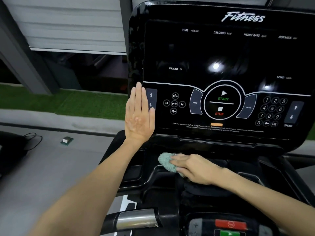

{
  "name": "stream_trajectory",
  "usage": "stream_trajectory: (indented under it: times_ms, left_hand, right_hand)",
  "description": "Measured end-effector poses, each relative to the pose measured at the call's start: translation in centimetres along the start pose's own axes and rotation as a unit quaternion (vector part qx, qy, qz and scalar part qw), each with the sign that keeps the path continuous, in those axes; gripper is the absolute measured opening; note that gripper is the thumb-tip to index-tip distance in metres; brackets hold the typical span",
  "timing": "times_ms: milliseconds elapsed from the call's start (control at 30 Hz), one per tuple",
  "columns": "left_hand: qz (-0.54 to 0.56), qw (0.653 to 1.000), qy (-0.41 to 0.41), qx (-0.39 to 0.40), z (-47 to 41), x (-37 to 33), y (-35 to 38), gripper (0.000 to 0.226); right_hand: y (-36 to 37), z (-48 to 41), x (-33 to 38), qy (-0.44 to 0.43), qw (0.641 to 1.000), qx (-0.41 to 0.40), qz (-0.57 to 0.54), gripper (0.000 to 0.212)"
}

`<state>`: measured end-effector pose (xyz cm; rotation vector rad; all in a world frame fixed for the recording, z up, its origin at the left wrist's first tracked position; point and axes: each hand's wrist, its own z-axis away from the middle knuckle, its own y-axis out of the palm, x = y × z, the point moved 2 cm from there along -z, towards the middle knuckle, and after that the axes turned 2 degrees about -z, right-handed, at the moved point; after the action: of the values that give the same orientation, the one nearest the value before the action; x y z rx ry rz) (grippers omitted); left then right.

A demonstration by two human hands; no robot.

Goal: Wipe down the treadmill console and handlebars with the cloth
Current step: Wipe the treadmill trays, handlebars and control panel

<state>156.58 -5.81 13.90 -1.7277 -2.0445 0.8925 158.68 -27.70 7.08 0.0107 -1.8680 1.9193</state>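
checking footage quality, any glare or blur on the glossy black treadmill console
Head view: two white glare spots on the glossy black treadmill console, one mid-screen, one by the SPEED readout; grey slatted shutter upper left is blurred; wide-angle lens bows the console's edges.

pale green cloth (166,161), bunched on black console (221,57) tray
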Motion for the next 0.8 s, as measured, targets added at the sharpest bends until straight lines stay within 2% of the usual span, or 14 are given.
stream_trajectory:
  times_ms: [100,267,567,800]
  left_hand:
    - [-0.001,1.000,0.001,-0.001,0.0,0.0,-0.1,0.062]
    - [-0.008,1.000,0.007,-0.005,-0.1,0.0,-0.1,0.062]
    - [0.002,1.000,0.005,-0.010,0.0,0.0,-0.1,0.061]
    - [-0.016,1.000,0.012,-0.009,0.0,0.0,0.0,0.061]
  right_hand:
    - [-0.4,-1.0,0.1,0.014,1.000,0.017,0.004,0.041]
    - [-0.1,-3.5,1.6,-0.021,1.000,0.007,-0.011,0.039]
    - [-0.8,0.1,-0.5,0.009,1.000,0.001,-0.015,0.037]
    - [2.2,-5.5,2.9,-0.069,0.998,-0.003,-0.008,0.031]
